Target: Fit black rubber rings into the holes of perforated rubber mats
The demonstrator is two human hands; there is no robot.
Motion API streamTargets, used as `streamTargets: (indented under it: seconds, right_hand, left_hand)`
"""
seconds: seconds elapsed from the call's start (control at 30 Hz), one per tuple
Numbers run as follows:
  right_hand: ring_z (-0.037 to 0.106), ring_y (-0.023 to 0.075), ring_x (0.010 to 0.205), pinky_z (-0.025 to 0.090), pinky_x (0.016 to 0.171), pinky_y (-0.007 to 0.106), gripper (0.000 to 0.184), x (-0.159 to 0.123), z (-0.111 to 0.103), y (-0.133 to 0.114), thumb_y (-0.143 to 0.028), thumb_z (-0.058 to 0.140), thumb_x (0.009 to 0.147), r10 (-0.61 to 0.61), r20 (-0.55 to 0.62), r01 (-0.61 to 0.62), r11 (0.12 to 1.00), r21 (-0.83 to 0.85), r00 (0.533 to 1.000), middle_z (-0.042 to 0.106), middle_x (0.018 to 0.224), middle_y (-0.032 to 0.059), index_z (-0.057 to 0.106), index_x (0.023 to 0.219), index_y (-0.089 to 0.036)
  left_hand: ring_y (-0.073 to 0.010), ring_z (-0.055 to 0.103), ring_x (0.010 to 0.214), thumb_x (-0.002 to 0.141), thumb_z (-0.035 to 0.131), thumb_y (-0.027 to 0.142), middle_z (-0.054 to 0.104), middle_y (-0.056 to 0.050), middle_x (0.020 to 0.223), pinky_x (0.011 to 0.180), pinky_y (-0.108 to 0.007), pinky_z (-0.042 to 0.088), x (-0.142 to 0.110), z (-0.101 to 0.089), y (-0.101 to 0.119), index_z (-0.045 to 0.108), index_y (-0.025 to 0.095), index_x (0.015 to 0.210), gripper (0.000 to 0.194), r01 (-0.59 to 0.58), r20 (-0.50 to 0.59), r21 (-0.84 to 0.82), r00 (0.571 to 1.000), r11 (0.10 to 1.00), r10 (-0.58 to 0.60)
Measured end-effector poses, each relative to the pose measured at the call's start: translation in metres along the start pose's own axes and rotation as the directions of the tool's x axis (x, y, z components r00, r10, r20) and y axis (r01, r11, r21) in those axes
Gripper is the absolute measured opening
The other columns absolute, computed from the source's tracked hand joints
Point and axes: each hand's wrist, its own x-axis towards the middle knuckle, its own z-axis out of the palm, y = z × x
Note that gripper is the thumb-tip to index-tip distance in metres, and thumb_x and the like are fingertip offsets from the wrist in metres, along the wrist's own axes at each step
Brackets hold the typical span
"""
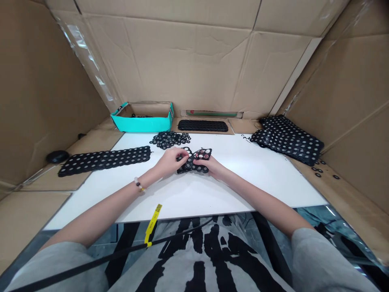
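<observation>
Both hands meet over the white board, working on a small black mesh piece (191, 165) made of joined rings, folded and bent upward at its edges. My left hand (174, 159) pinches the left side of the piece with thumb and forefinger. My right hand (209, 164) grips its right side, thumb across the front. Whether a loose ring or thread sits between the left fingertips is too small to tell. Just behind my left hand lies a pile of loose black rings (169, 140). A long strip of joined rings (105, 160) stretches out to the left.
A turquoise box (144, 124) with some black pieces inside stands at the back left. Behind the board rests a dark ring panel (202, 125). Stacked ring sheets (288, 138) lie at right, near scattered rings (318, 174). Cardboard walls (170, 61) enclose the white board (243, 186).
</observation>
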Motion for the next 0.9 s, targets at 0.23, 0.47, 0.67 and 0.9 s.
streamTargets:
  seconds: [0.23,0.47,0.67,0.9]
  right_hand:
    - [0.061,0.0162,0.078,0.046,0.078,0.029,0.031,0.002,0.000,0.002,-0.022,0.076,0.055,-0.019,0.022,0.020,0.997,-0.070,1.000,0.066,0.077,-0.0020,0.061,0.081,-0.019]
    - [0.056,0.0120,0.071,0.043,0.073,0.027,0.032,0.000,0.000,0.002,-0.025,0.076,0.056,-0.075,0.001,0.074,0.985,-0.157,0.997,0.062,0.076,-0.0050,0.055,0.079,-0.019]
    - [0.052,0.0107,0.063,0.041,0.064,0.025,0.032,-0.002,0.002,0.002,-0.021,0.070,0.054,-0.070,-0.085,0.052,0.980,-0.194,0.994,0.058,0.071,-0.0070,0.051,0.080,-0.020]
    - [0.051,0.0100,0.064,0.042,0.064,0.024,0.032,-0.006,0.004,-0.002,-0.020,0.067,0.055,-0.054,-0.064,0.041,0.980,-0.195,0.997,0.058,0.073,-0.0064,0.049,0.081,-0.020]
  left_hand:
    - [-0.0227,0.057,0.083,0.078,0.068,0.046,0.068,-0.004,0.081,0.073,-0.032,0.040,-0.003,-0.001,0.007,0.067,0.020,0.087,0.027,-0.030,0.078,0.130,0.997,0.991,0.020]
    - [-0.0189,0.058,0.075,0.076,0.065,0.036,0.065,-0.002,0.080,0.068,-0.029,0.040,-0.006,0.005,0.015,0.061,0.019,0.085,0.020,0.058,0.087,0.040,0.994,0.998,-0.061]
    - [-0.0206,0.056,0.075,0.074,0.069,0.051,0.065,-0.003,0.074,0.065,-0.030,0.037,-0.006,0.001,0.021,0.062,0.019,0.076,0.033,0.036,0.145,0.109,0.988,0.993,-0.051]
    - [-0.0138,0.053,0.061,0.075,0.068,0.043,0.066,-0.001,0.068,0.057,-0.026,0.035,-0.006,0.007,0.019,0.068,0.017,0.072,0.026,0.080,0.162,-0.072,0.985,0.994,-0.067]
